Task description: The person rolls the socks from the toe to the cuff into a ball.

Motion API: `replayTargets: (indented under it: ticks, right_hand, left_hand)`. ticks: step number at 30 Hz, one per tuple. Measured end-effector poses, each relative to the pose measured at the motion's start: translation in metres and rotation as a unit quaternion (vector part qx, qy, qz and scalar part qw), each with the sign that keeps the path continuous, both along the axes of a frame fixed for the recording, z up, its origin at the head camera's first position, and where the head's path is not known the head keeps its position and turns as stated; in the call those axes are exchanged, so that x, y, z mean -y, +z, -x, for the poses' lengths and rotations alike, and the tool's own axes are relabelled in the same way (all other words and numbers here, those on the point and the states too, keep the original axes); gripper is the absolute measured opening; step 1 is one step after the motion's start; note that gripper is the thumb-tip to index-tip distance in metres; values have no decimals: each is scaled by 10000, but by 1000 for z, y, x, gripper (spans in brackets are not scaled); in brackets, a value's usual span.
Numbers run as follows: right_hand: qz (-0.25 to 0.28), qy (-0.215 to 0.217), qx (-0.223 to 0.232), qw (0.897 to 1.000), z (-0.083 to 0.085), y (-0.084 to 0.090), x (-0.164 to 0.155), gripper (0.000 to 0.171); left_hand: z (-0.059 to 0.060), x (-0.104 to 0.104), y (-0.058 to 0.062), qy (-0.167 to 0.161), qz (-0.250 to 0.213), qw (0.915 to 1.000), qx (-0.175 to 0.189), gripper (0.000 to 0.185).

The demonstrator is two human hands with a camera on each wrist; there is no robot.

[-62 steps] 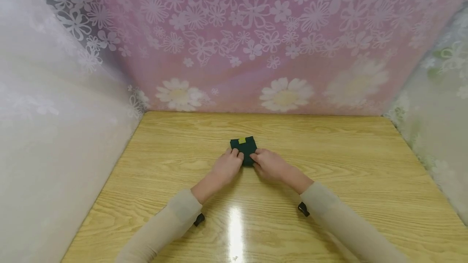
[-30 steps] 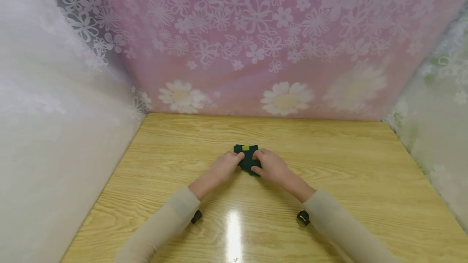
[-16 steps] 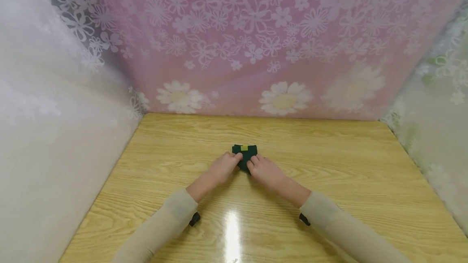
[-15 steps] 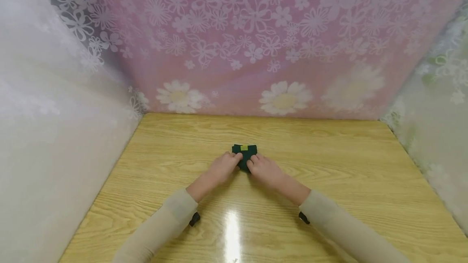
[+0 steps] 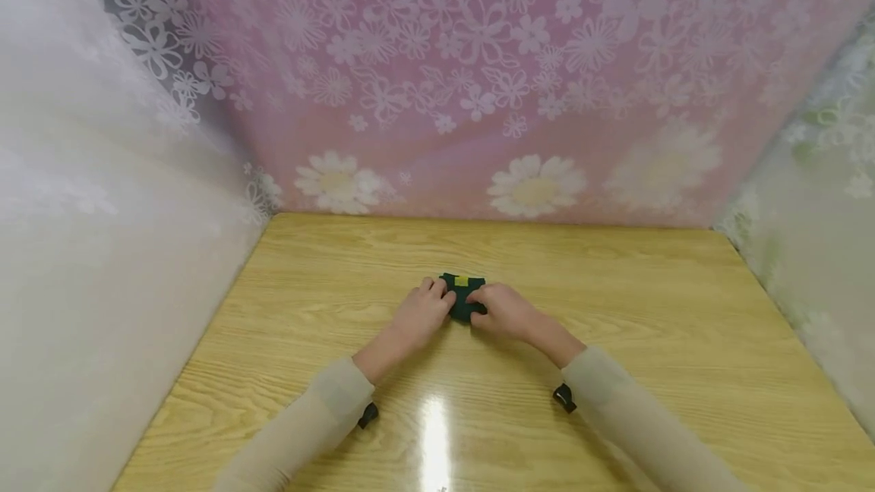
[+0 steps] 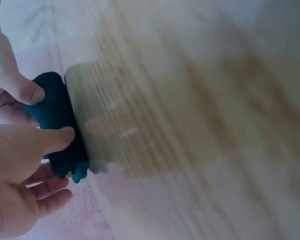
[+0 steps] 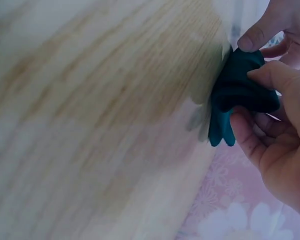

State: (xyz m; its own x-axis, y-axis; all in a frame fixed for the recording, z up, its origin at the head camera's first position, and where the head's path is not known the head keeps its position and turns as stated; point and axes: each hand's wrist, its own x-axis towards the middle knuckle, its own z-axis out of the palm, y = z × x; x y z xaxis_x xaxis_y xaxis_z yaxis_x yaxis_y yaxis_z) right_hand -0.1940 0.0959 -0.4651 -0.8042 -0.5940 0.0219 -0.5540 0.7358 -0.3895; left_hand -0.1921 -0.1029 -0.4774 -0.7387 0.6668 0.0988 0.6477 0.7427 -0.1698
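A small dark green folded cloth (image 5: pixel 464 296) with a yellow tag lies near the middle of the wooden table (image 5: pixel 615 310). My left hand (image 5: pixel 441 301) pinches its left side, and my right hand (image 5: pixel 478 302) pinches its right side. In the left wrist view the left thumb (image 6: pixel 52 141) presses the cloth (image 6: pixel 54 112) while fingers curl beneath it. In the right wrist view the right thumb (image 7: pixel 270 75) sits on top of the bunched cloth (image 7: pixel 235 97), with fingers under it. Much of the cloth is hidden by both hands.
A pink floral curtain (image 5: pixel 478 74) closes the back of the table. A white curtain (image 5: pixel 102 211) stands on the left and a pale one (image 5: pixel 813 196) on the right. A glare patch (image 5: pixel 437 431) lies on the wood near me.
The cloth went from a flat square to a smaller, bunched bundle. Both hands moved in closer over it, and less of it shows between them.
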Motion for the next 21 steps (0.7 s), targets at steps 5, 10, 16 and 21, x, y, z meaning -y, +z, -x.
replayTargets:
  ticks: [5, 10, 16, 21]
  right_hand:
    - [412, -449, 465, 9971, 0, -4, -2, 29]
    - [844, -892, 795, 9892, 3, -10, -4, 30]
    - [1730, -978, 1329, 9710, 6, -11, -8, 31]
    - [1872, -1324, 1571, 9606, 8, -12, -11, 33]
  left_hand:
    - [-2, -3, 2, 100, -42, 9998, 138, 27]
    - [0, -3, 1, 188, -348, 9983, 422, 21]
    - [9, -2, 0, 108, -588, 9961, 642, 31]
    - [17, -3, -1, 82, -801, 9912, 1054, 32]
